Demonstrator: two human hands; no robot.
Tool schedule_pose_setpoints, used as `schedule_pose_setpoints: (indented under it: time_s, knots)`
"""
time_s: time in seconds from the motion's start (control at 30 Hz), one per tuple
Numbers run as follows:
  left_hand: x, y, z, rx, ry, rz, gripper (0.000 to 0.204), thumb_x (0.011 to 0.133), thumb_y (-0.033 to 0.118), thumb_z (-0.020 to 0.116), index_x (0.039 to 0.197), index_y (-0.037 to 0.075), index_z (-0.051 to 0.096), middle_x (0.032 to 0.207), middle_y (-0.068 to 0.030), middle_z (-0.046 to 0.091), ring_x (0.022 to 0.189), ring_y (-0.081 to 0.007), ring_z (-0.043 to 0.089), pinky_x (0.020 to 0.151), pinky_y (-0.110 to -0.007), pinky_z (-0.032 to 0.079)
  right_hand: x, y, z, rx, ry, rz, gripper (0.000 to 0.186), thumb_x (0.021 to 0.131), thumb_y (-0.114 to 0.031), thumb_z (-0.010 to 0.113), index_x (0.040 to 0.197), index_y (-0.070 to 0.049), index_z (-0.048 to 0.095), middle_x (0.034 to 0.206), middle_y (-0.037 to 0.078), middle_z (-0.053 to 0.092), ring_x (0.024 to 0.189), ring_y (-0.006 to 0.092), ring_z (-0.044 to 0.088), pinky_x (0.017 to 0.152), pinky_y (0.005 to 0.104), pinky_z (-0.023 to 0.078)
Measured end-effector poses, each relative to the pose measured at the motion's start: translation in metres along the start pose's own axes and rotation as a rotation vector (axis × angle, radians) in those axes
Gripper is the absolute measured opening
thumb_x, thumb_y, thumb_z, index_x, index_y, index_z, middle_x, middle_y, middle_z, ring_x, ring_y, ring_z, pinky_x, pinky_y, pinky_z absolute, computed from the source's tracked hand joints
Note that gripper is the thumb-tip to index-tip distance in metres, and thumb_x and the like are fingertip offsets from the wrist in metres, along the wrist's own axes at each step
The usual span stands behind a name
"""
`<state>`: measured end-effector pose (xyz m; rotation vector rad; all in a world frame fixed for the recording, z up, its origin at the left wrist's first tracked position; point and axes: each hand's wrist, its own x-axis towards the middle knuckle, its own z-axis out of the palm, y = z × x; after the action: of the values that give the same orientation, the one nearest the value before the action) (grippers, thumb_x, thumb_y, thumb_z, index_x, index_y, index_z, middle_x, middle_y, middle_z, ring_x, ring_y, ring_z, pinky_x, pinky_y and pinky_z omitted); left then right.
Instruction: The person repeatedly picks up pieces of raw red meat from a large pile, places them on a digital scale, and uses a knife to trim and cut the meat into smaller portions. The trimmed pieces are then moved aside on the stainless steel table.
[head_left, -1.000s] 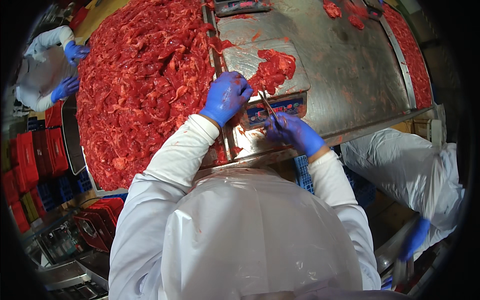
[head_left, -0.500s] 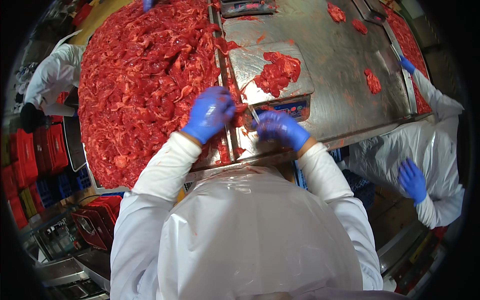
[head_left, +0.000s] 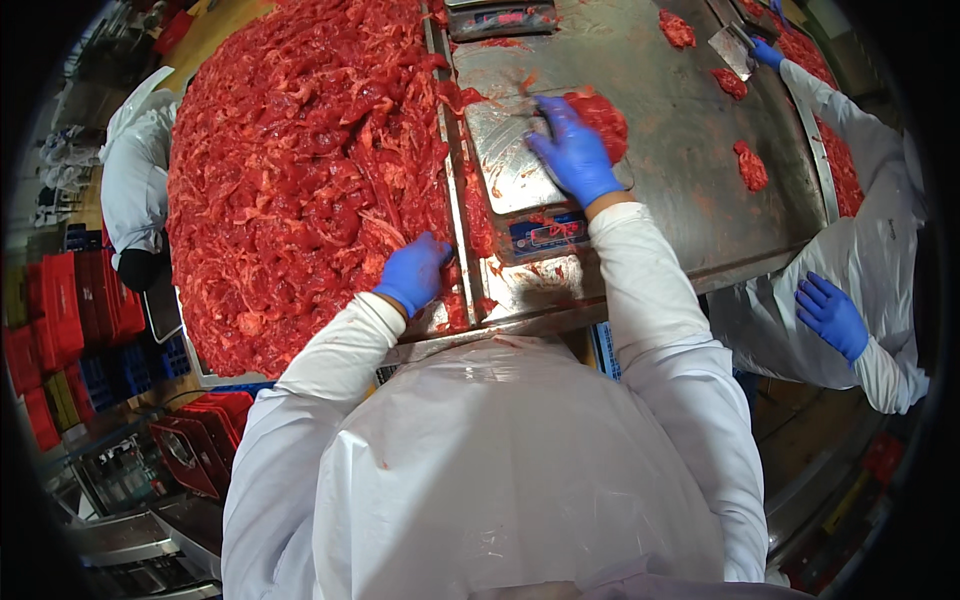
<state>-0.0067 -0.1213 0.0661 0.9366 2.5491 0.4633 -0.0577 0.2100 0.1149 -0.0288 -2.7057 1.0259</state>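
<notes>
Spreads right hand (head_left: pixel 580 158), nearer of 2, just left of meat lump (head_left: pixel 606 122); curls left hand (head_left: pixel 413 275), cannot tell if empty.

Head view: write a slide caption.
Left gloved hand at the raw meat pile, right hand over the scale, beside a meat portion.

left hand (head_left: pixel 414 274) curled | right hand (head_left: pixel 577 152) farther forward, thumb (head_left: pixel 541 146) apart
</notes>
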Motion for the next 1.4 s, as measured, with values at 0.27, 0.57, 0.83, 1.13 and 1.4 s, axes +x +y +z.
schedule_pose_setpoints:
  time_s: [0.27,0.57,0.83,1.13,1.4]
  knots:
    - [0.075,0.094,-0.186,-0.361,0.255,0.353,0.01,0.092,0.01,0.062,0.092,0.0,0.06,0.081,-0.0175,0.061,0.074,-0.0327,0.06,0.073,-0.041,0.051,-0.064,0.043,-0.037,0.169,0.261,0.204,0.062,0.096,-0.024,0.074,0.145,0.005,0.051,0.14,0.023,0.063,0.131,0.0332,0.061,0.113,0.0395,0.044]
    - [0.11,0.078,-0.113,-0.038,0.356,0.262,0.037,0.085,0.022,0.077,0.119,0.011,0.069,0.11,-0.0177,0.064,0.1,-0.0387,0.067,0.085,-0.047,0.057,-0.175,0.016,-0.073,0.494,0.391,0.407,0.052,0.102,-0.015,0.068,0.147,0.004,0.049,0.14,0.018,0.062,0.13,0.0247,0.061,0.109,0.0363,0.048]
    - [-0.043,-0.005,-0.013,-0.023,-0.338,0.159,0.013,0.089,0.018,0.069,0.096,0.008,0.07,0.093,-0.0226,0.067,0.087,-0.0458,0.067,0.073,-0.052,0.055,-0.249,0.02,-0.028,-0.213,-0.107,0.211,0.065,0.081,-0.021,0.081,0.14,-0.006,0.059,0.126,0.018,0.07,0.115,0.0386,0.067,0.1,0.0483,0.053]
    - [0.113,0.115,-0.153,-0.78,-0.182,0.161,0.045,0.081,0.008,0.076,0.125,0.006,0.068,0.102,-0.0089,0.069,0.097,-0.0167,0.065,0.087,-0.032,0.054,-0.247,0.02,-0.03,-0.226,-0.097,0.263,0.06,0.089,-0.034,0.075,0.139,-0.005,0.061,0.126,0.019,0.07,0.113,0.0378,0.067,0.101,0.0475,0.051]
    - [0.022,0.049,-0.039,-0.096,-0.005,-0.143,0.075,0.077,0.031,0.086,0.145,0.015,0.058,0.137,-0.0214,0.054,0.122,-0.04,0.063,0.102,-0.046,0.055,-0.237,-0.001,-0.028,0.162,-0.021,0.356,0.049,0.087,-0.029,0.078,0.127,-0.003,0.067,0.109,0.018,0.072,0.099,0.034,0.072,0.087,0.0432,0.057]
